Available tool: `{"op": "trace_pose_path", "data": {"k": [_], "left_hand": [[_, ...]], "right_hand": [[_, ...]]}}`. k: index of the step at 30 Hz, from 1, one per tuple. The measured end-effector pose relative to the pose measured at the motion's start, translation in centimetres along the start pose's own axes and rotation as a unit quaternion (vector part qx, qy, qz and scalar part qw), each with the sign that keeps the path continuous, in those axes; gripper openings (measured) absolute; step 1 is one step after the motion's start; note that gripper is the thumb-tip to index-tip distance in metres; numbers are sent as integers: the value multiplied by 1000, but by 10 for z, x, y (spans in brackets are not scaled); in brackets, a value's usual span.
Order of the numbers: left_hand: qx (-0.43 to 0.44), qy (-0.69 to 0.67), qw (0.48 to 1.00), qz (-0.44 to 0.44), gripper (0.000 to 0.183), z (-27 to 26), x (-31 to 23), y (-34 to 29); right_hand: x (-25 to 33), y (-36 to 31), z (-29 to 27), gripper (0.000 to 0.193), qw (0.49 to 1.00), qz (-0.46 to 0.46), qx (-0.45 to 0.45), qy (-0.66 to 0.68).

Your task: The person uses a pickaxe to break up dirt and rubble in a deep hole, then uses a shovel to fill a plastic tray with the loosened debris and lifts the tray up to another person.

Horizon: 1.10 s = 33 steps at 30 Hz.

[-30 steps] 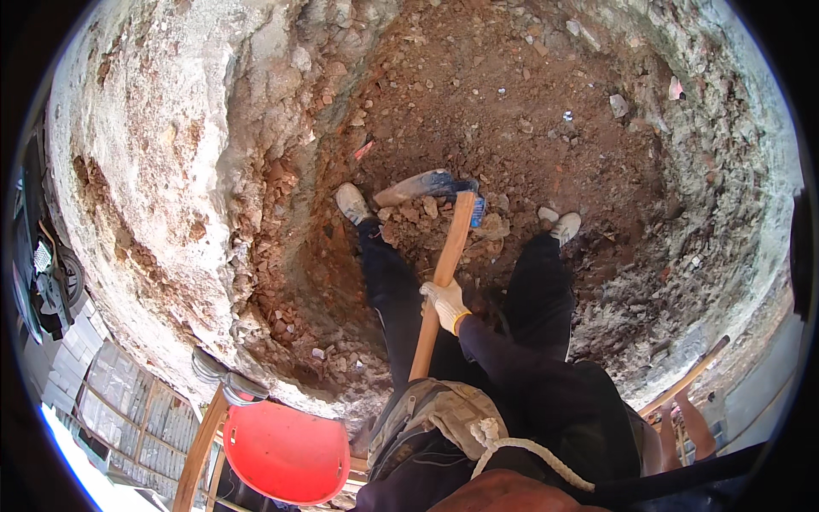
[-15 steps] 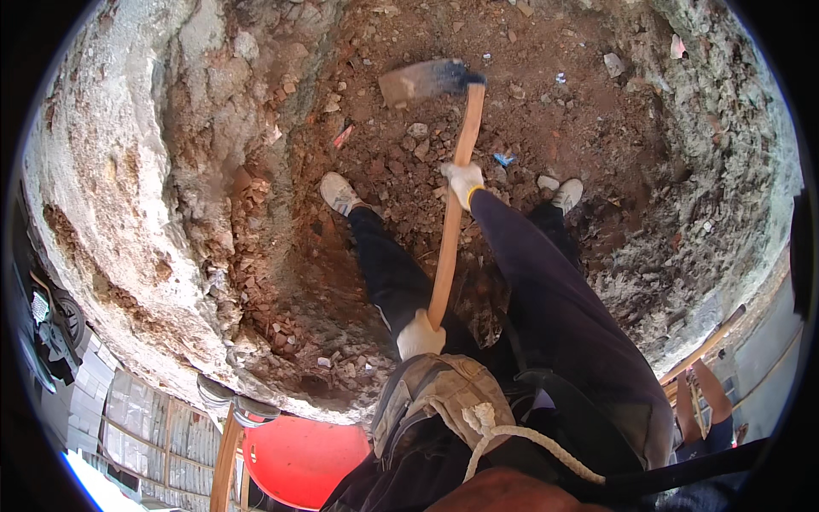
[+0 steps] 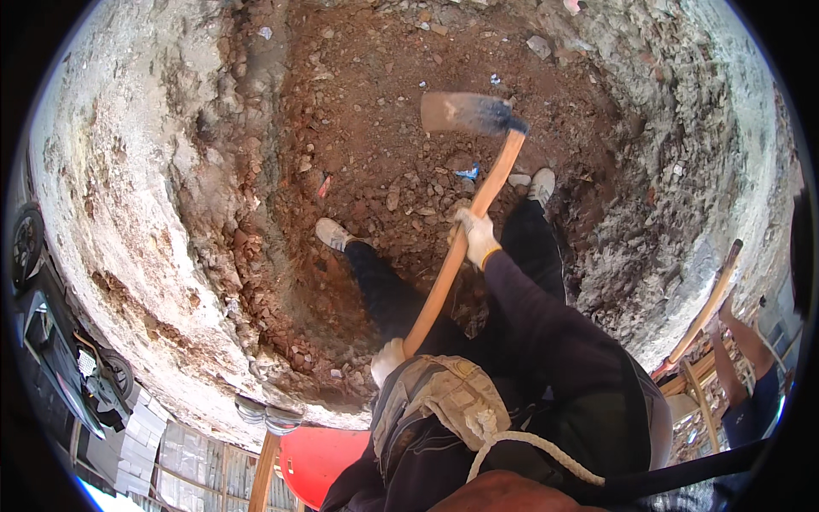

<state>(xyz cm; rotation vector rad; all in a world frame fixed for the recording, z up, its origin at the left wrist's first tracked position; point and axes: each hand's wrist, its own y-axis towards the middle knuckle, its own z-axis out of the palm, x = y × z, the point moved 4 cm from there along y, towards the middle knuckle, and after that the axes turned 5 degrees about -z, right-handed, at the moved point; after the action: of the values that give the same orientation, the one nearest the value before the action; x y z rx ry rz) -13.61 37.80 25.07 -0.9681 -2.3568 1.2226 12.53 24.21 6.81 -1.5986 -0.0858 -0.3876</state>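
Note:
A hoe (image 3: 444,282) with a pale wooden handle slants across the middle, its broad, dirty blade (image 3: 465,113) raised ahead of me and slightly blurred. My right hand (image 3: 478,237), in a whitish glove with a yellow cuff, is closed round the middle of the handle. Lower down, my left hand (image 3: 388,363), gloved as well, is closed on the handle's near end, with khaki cloth (image 3: 452,388) just below it. Beyond the blade lies reddish-brown broken soil (image 3: 367,102). My shoes stand apart on it, either side of the handle.
A rough pale earth wall (image 3: 111,179) curves round the left, and a grey one (image 3: 682,171) the right. A blue scrap (image 3: 467,172) lies between my feet. Behind are a red bucket-like thing (image 3: 320,461) and a parked motorbike (image 3: 98,375). At right, another person's arms (image 3: 738,350) hold a long-handled tool (image 3: 708,303).
The hoe's blade has shifted right and nearer in the picture, with both hands still on the handle. My view has turned somewhat. More of the other person and their long tool shows at right.

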Motion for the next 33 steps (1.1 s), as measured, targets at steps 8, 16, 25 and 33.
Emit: {"op": "trace_pose_path", "data": {"k": [8, 16, 25, 33], "left_hand": [[84, -15, 996, 1, 23, 1, -126, 76], [251, 86, 950, -161, 26, -16, -2, -73], [115, 62, 990, -50, 27, -97, -16, -90], [-71, -20, 969, 236, 30, -96, -146, 70]], "right_hand": [[54, 160, -34, 33, 995, 40, -50, -74], [-144, -59, -81, 23, 983, 171, -70, 8], [-58, -68, -76, 14, 991, 78, -15, 104], [174, -41, -65, 39, 968, -187, -64, 156]]}}
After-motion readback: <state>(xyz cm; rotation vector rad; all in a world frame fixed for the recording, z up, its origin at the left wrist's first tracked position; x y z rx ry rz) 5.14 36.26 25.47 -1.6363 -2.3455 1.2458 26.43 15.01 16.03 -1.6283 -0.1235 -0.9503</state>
